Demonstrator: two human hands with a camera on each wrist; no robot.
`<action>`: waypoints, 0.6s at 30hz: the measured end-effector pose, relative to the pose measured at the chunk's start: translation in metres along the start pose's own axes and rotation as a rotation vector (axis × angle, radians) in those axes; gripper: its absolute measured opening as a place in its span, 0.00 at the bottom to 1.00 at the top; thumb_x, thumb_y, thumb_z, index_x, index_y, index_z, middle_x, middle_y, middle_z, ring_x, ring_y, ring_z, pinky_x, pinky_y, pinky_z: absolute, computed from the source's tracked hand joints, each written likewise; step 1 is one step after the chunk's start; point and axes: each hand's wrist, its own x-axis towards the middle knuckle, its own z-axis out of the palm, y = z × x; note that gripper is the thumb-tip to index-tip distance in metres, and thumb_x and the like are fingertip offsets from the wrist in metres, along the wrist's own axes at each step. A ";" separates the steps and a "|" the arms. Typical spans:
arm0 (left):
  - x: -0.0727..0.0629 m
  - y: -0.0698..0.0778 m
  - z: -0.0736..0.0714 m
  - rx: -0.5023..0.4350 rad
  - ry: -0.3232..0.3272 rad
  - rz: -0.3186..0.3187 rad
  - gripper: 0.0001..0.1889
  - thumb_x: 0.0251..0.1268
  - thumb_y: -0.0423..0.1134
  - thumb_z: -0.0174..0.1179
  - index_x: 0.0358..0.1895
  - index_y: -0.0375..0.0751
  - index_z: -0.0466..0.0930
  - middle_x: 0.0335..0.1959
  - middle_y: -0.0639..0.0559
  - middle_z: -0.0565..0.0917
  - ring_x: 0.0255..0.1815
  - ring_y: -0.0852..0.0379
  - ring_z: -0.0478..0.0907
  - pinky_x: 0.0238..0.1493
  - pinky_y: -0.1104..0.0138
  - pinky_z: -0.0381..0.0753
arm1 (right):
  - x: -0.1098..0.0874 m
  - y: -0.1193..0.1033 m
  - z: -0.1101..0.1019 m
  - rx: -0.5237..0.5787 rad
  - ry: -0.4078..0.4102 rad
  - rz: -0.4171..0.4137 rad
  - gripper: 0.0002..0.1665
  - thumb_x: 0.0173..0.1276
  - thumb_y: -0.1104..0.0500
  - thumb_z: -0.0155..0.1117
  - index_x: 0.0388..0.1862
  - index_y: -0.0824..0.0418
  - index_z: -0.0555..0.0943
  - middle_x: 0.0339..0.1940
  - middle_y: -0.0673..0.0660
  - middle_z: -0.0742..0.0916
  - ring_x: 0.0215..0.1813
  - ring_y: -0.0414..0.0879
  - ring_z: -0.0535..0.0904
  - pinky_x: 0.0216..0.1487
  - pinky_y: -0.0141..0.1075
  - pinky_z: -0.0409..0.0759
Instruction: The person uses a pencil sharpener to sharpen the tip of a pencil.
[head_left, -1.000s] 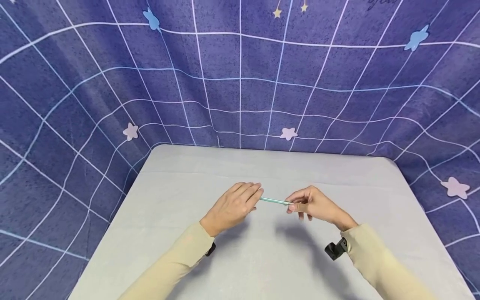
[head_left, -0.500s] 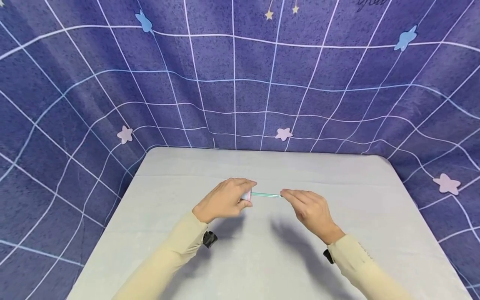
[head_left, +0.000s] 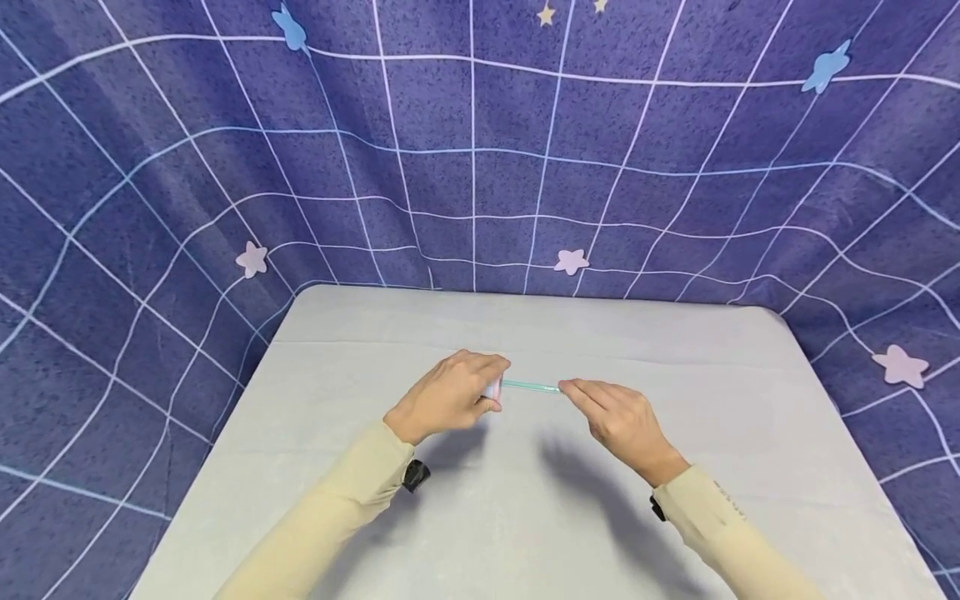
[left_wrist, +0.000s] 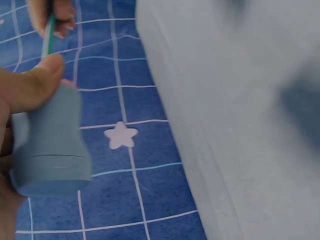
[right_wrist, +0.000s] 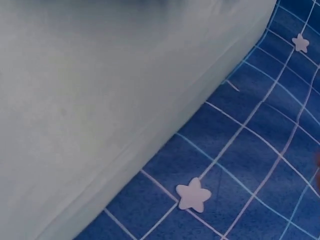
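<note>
My left hand [head_left: 446, 398] grips a small blue-grey container [left_wrist: 52, 127] with a narrowed waist and a pink rim. Held above the table, it points its rimmed end to the right. From that rim a slim green stick [head_left: 531, 386] runs across to my right hand [head_left: 618, 423], whose fingers pinch its other end. In the left wrist view the thumb [left_wrist: 37, 82] lies along the container near the rim, and the right hand's fingers show on the stick at the top. Only a blurred sliver of skin appears at the right edge of the right wrist view.
Both hands are over a white-covered table [head_left: 517, 508] and cast shadows on it. A blue curtain [head_left: 442, 183] with a grid of lines and star shapes hangs behind and around the table. A small black wrist camera [head_left: 416, 475] sits under the left cuff.
Both hands have turned at the wrist: the left now shows the container's pink rim, and the right has rolled back-of-hand up. Over the last half second they have barely moved.
</note>
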 end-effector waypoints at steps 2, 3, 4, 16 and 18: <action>-0.002 0.001 0.007 0.104 0.044 0.046 0.27 0.48 0.44 0.72 0.50 0.31 0.77 0.46 0.44 0.84 0.49 0.51 0.82 0.51 0.61 0.80 | 0.003 0.001 -0.005 0.079 -0.096 0.080 0.18 0.57 0.75 0.55 0.43 0.62 0.85 0.33 0.53 0.89 0.28 0.45 0.84 0.24 0.34 0.81; -0.003 0.001 0.010 0.153 0.067 0.065 0.29 0.48 0.44 0.72 0.51 0.31 0.77 0.48 0.43 0.84 0.50 0.50 0.81 0.52 0.61 0.80 | 0.006 0.001 -0.008 0.126 -0.151 0.129 0.17 0.56 0.75 0.59 0.42 0.61 0.85 0.32 0.53 0.89 0.27 0.44 0.84 0.22 0.33 0.80; -0.005 0.001 0.013 0.207 0.091 0.084 0.29 0.47 0.44 0.72 0.51 0.30 0.77 0.48 0.42 0.84 0.49 0.50 0.81 0.52 0.62 0.80 | 0.009 0.001 -0.010 0.191 -0.211 0.183 0.16 0.55 0.74 0.62 0.41 0.61 0.85 0.31 0.53 0.89 0.25 0.42 0.83 0.21 0.31 0.79; -0.012 0.010 0.039 0.465 0.240 0.134 0.29 0.47 0.44 0.72 0.51 0.31 0.78 0.48 0.41 0.84 0.50 0.49 0.82 0.55 0.63 0.79 | 0.020 0.021 -0.016 0.870 -0.747 0.771 0.12 0.65 0.68 0.60 0.46 0.69 0.84 0.32 0.61 0.89 0.19 0.34 0.76 0.16 0.30 0.74; -0.012 0.011 0.039 0.424 0.195 0.083 0.30 0.45 0.43 0.73 0.52 0.30 0.77 0.49 0.41 0.83 0.51 0.49 0.81 0.55 0.63 0.78 | 0.018 0.017 -0.011 0.696 -0.684 0.674 0.12 0.63 0.67 0.63 0.45 0.65 0.85 0.32 0.58 0.89 0.18 0.33 0.72 0.17 0.28 0.72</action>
